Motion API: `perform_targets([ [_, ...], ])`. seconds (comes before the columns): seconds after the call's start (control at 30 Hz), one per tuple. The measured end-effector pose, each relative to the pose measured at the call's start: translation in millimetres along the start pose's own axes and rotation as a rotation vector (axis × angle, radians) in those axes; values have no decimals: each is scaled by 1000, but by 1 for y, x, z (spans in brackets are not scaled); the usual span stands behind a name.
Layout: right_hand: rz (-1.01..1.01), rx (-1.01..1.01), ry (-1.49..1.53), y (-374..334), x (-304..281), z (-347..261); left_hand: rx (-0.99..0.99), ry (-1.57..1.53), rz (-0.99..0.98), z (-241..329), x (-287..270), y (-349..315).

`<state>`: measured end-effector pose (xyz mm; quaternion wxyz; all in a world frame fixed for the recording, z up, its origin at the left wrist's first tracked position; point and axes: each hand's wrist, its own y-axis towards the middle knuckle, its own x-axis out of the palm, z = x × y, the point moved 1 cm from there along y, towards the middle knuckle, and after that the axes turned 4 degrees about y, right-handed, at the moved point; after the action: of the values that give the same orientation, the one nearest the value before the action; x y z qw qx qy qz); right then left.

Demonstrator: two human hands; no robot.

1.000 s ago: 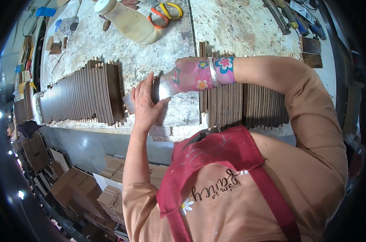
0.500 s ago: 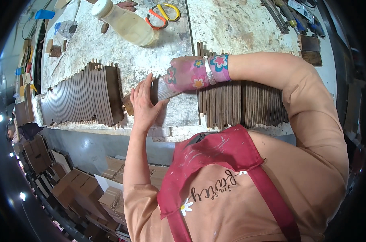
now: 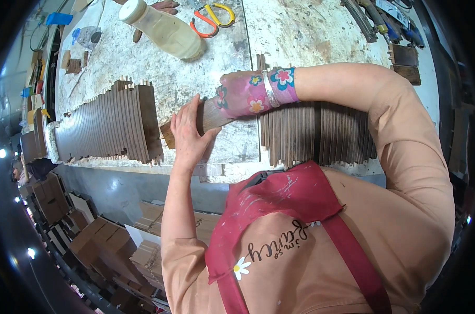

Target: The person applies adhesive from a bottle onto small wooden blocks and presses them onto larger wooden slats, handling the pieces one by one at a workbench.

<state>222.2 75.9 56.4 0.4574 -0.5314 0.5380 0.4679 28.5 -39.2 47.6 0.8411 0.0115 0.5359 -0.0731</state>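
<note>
A narrow dark wooden board (image 3: 211, 116) lies slantwise on the worktable between two rows of similar pieces. My left hand (image 3: 188, 133) grips across it, fingers over the far edge and thumb along the near side. A short end of the board sticks out left of that hand. My right hand (image 3: 236, 96), in a pink glove or sleeve with flowers and a silver band at the wrist, is closed over the board's right end. Its fingers are hidden, so what it holds does not show.
Dark slats with pale dowel ends stand in a row (image 3: 104, 123) at left; another row (image 3: 316, 133) is under my right forearm. Beyond are a bottle of cloudy liquid (image 3: 167, 31), scissors (image 3: 208, 23) with orange and yellow handles, and tools (image 3: 379, 21). Cardboard boxes (image 3: 104, 246) stand below left.
Both hands keep nearly the same place on the board. Its visible stretch between them looked pale and shiny before and shows browner now. The whole view has shifted slightly.
</note>
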Motion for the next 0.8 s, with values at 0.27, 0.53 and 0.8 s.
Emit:
perform_targets([
  [0.27, 60, 181, 334, -7, 12, -1, 5, 31, -6, -1, 1, 0],
  [0.53, -65, 289, 474, -10, -14, -4, 176, 140, -170, 9, -25, 10],
  [0.8, -23, 336, 581, -3, -9, -22, 116, -51, 113, -21, -22, 40],
])
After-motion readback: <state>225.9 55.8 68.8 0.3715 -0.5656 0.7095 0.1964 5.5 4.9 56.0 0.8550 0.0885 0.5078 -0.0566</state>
